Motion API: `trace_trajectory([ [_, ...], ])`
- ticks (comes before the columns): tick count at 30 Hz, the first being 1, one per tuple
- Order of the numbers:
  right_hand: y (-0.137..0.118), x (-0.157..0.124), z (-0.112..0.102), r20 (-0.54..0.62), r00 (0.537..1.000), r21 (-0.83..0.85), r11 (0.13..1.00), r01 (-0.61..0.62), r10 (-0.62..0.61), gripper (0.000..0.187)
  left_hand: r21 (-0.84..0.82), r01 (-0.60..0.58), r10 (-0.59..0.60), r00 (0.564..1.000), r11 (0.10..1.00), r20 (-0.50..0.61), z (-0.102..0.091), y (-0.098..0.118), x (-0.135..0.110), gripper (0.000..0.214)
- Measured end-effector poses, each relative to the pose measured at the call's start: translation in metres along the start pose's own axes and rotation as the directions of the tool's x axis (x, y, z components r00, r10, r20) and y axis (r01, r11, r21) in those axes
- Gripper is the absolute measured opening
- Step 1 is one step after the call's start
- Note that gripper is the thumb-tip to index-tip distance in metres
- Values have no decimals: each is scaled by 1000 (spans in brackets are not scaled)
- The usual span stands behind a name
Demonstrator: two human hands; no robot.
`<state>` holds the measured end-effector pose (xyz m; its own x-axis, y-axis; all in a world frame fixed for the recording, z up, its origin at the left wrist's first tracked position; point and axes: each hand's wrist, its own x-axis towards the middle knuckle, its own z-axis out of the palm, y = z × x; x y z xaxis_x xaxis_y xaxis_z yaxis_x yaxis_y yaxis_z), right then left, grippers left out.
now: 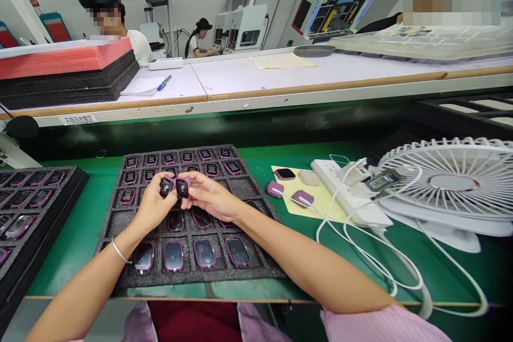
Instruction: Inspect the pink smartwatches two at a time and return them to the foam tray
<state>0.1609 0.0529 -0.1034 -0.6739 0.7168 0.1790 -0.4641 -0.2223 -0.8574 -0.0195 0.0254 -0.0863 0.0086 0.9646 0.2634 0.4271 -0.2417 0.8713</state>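
My left hand (156,200) is closed on a smartwatch body (166,187) with a dark face. My right hand (208,195) pinches a second smartwatch body (183,188), purple-edged, right beside the first. Both are held above a dark foam tray (154,275). In its square pockets lie several purple-framed watch bodies, such as a watch with a blank screen (173,254) in the front row. Those in the back rows show white text on their screens. A few pockets are bare, and my hands and forearms cover part of the tray.
At left stands a stack of similar foam trays (60,214). To the right are a yellow sheet (294,212) with purple watch bodies on chargers, a white power strip (352,192), loose cables and a white fan (452,187). Behind runs a raised shelf (224,77); other people sit beyond it.
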Motion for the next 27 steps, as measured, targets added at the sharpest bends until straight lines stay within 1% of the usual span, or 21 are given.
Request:
trace_trajectory([
  [3, -1, 0, 0, -1, 1000, 2, 1000, -9, 9, 47, -12, -3, 3, 1000, 1000, -11, 0, 0, 0, 36],
  [8, 0, 0, 1, -23, 1000, 5, 1000, -17, 17, 42, -31, 11, -11, 1000, 999, 10, 0, -1, 1, 36],
  [10, 0, 1, 1, -47, 998, 17, 999, -32, 33, 45, -81, 42, -43, 999, 996, -11, 0, 0, 2, 35],
  [11, -1, 1, 0, -68, 997, 34, 999, -43, 45, 48, -129, 82, -85, 996, 988, -16, 0, 1, 3, 36],
  [13, -2, 3, -2, -117, 990, 86, 994, -64, 74, 52, -278, 203, -205, 978, 939, 21, -1, 3, 4, 45],
  [15, -3, 5, -5, -167, 982, 137, 988, -71, 94, 49, -449, 324, -314, 944, 833, 99, -2, 6, 5, 56],
  [17, -4, 7, -8, -202, 975, 160, 985, -64, 96, 43, -580, 375, -361, 921, 723, 146, -3, 9, 7, 61],
  [18, -4, 8, -9, -211, 973, 163, 985, -59, 94, 42, -620, 376, -365, 919, 689, 151, -4, 10, 7, 62],
  [20, -5, 10, -9, -219, 972, 158, 986, -52, 87, 41, -654, 367, -358, 921, 662, 155, -6, 12, 9, 59],
  [24, -16, 13, -2, -209, 976, 108, 993, -43, 65, 36, -654, 335, -299, 939, 679, 171, -14, 22, 12, 51],
  [27, -33, 16, 8, -192, 981, 13, 1000, -19, 22, 34, -657, 270, -231, 962, 704, 147, -23, 37, 15, 50],
])
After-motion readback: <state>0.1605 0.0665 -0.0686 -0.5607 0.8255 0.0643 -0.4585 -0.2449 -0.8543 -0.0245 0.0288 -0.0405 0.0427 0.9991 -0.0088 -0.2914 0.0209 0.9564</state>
